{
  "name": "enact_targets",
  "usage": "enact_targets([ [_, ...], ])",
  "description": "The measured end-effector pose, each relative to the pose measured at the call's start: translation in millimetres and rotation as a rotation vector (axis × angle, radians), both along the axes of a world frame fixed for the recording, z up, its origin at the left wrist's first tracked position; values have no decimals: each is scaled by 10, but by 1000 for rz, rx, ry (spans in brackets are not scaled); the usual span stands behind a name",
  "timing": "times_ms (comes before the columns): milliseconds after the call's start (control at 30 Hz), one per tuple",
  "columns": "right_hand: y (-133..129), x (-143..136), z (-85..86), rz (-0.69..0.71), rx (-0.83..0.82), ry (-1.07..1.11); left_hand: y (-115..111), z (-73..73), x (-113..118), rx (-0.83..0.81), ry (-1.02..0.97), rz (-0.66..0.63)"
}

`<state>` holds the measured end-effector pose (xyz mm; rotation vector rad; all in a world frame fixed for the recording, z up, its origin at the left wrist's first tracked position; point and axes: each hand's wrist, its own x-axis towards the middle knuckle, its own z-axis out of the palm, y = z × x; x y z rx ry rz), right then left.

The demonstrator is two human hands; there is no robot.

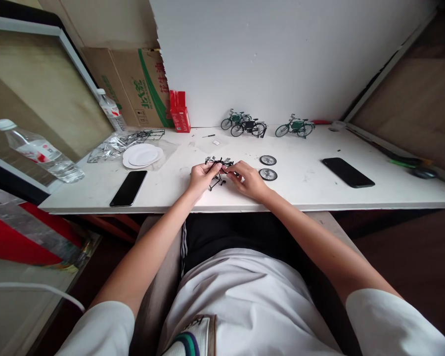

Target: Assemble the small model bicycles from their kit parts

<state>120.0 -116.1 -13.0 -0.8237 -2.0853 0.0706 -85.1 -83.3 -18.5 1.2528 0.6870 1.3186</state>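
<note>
A small black model bicycle frame (217,181), without wheels on it, is held just above the white table near its front edge. My left hand (203,179) pinches the frame from the left. On the other side, my right hand (247,181) has its fingertips closed on the frame's right part; whether they also grip a smaller piece is too small to tell. Two loose spoked wheels, one (268,160) behind the other (268,174), lie flat just right of my right hand.
Three assembled model bicycles, green (294,127), black (248,128) and green (234,119), stand along the wall. Phones lie left (128,188) and right (347,172). White discs (143,155), bagged parts (122,141), bottles (46,153) and a red box (180,111) occupy the left.
</note>
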Motion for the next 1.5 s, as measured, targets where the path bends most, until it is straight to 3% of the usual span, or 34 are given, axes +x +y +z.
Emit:
enact_targets([
  [167,-53,-3,42,-75,10,-16,-27,157,-70,-41,-41,5],
  [400,5,19,44,-252,-40,0,84,446,-368,-113,-63,33],
  [600,87,47,-15,-245,-73,-110,112,527,-467,-141,-89,22],
  [767,109,93,-49,-234,-127,-215,87,614,-512,-141,-1,8],
  [1000,35,110,106,-151,-140,-319,4,753,-577,-34,205,-135],
  [1167,-57,66,221,-151,-118,-429,-78,843,-607,89,350,-304],
  [1367,-22,130,257,-64,-161,-485,-168,935,-617,176,498,-461],
  [1500,-8,112,214,-111,-162,-529,-201,949,-618,190,532,-546],
])
